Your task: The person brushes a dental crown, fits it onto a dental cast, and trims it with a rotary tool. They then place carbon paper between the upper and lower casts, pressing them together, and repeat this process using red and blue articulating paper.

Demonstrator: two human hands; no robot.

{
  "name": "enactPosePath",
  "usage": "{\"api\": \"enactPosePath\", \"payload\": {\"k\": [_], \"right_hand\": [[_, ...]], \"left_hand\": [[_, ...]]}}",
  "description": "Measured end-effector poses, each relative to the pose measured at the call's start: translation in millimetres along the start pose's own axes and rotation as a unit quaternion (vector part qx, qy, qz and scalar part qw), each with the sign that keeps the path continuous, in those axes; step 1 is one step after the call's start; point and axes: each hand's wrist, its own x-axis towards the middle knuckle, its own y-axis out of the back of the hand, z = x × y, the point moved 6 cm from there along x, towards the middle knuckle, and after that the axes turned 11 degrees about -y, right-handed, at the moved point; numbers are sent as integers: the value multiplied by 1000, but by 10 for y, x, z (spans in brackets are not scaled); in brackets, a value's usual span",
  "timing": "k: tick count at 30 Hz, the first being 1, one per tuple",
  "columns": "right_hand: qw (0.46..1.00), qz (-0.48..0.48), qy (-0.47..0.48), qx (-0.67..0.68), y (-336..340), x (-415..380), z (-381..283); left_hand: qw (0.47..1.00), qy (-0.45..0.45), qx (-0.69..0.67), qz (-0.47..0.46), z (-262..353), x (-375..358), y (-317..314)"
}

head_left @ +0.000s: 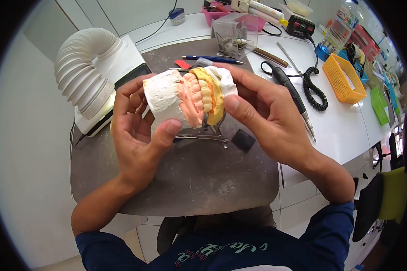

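A dental model (193, 95) is held up on its side over the grey work mat (199, 180). Its left part is white plaster with a pink row of teeth; its right part is yellow with cream teeth, an orange-red strip and white plaster behind. My left hand (142, 131) grips the white plaster at the left, thumb in front. My right hand (262, 113) holds the yellow and white part from the right, thumb pressed on it. The two rows of teeth face each other, touching or nearly so. Below the model shows part of a metal frame (215, 132).
A white suction hose (83, 63) stands at the left. A pen (212, 59) and a clear box (233, 34) lie behind. To the right are a handpiece (294, 92) with a coiled cable, a yellow basket (343, 79) and a bottle (341, 25). A dark square (243, 140) lies on the mat.
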Motion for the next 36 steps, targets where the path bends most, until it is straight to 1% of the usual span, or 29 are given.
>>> {"api": "enactPosePath", "payload": {"k": [1, 2, 3, 4, 6, 7, 8, 9, 10, 11, 12, 13, 14, 18, 20, 21, 22, 24, 25, 26, 27, 28, 30, 31, 32, 33, 34, 35, 36], "right_hand": [[999, -16, 10, 39, -37, 2, 30], [996, -32, 19, 78, -65, 8, 55], [996, -44, -2, 80, -79, 21, 101], [996, -47, -2, 79, -110, 24, 122], [996, -40, -10, 77, -169, 19, 201], [999, -18, -1, 50, -177, 48, 249], [999, -20, -2, 49, -171, 46, 248], [998, -18, -44, -30, -174, 52, 255], [990, -16, -86, -108, -173, 54, 276], [985, -2, -96, -146, -175, 63, 275], [984, -2, -99, -146, -186, 66, 290], [976, 0, -69, -206, -203, 65, 272], [963, 1, -39, -266, -216, 61, 250], [957, -5, -53, -287, -137, 56, 244], [964, 71, 24, -255, 71, 57, 134], [953, 117, 26, -279, 238, 77, 55], [935, 187, 115, -278, 409, 81, -13], [926, 215, 84, -298, 639, 99, -110], [925, 215, 91, -298, 663, 137, -154], [917, 198, 97, -333, 650, 184, -191], [907, 181, 99, -367, 638, 233, -213], [907, 181, 101, -367, 644, 313, -196], [850, 137, 219, -460, 470, 490, -182], [837, 112, 223, -487, 399, 586, -163], [836, 113, 224, -488, 369, 705, -120], [820, 97, 243, -508, 299, 830, -49], [804, 80, 262, -528, 224, 935, 1], [805, 80, 264, -526, 169, 1025, 24], [802, 70, 246, -540, 100, 1123, 76]], "left_hand": [[1000, -2, 3, 4, -3, 13, 11], [999, -27, -3, 21, 21, 33, 27], [998, -52, -9, 38, 42, 48, 51], [998, -52, -8, 41, 31, 54, 89], [996, -88, 19, -11, 49, 59, 114], [996, -88, 20, -8, 56, 67, 129], [993, -101, 47, -35, 92, 79, 106], [989, -114, 72, -62, 118, 87, 79], [989, -111, 72, -61, 115, 95, 87], [988, -86, 93, -87, 75, 102, 65], [985, -61, 112, -113, 40, 98, 34], [983, -37, 132, -125, 26, 103, 10], [983, -35, 127, -127, 10, 106, 7], [980, -47, 128, -143, 23, 119, -3], [981, -31, 128, -143, 21, 130, -5], [978, -20, 136, -156, 23, 146, -5], [978, -19, 136, -154, 41, 167, 21], [965, -23, 155, -211, 100, 205, 12], [961, -20, 173, -214, 149, 216, -17], [961, -24, 177, -211, 194, 233, -8], [951, -36, 200, -234, 230, 234, -27], [940, -46, 221, -257, 250, 223, -49], [940, -52, 221, -257, 206, 221, -26], [941, -63, 211, -258, 175, 230, -3], [942, -74, 202, -260, 148, 235, 3], [942, -74, 203, -259, 105, 221, -1], [958, -46, 158, -236, 46, 209, 16], [970, -17, 113, -213, 8, 205, 38], [970, -14, 116, -211, 6, 207, 49]]}}
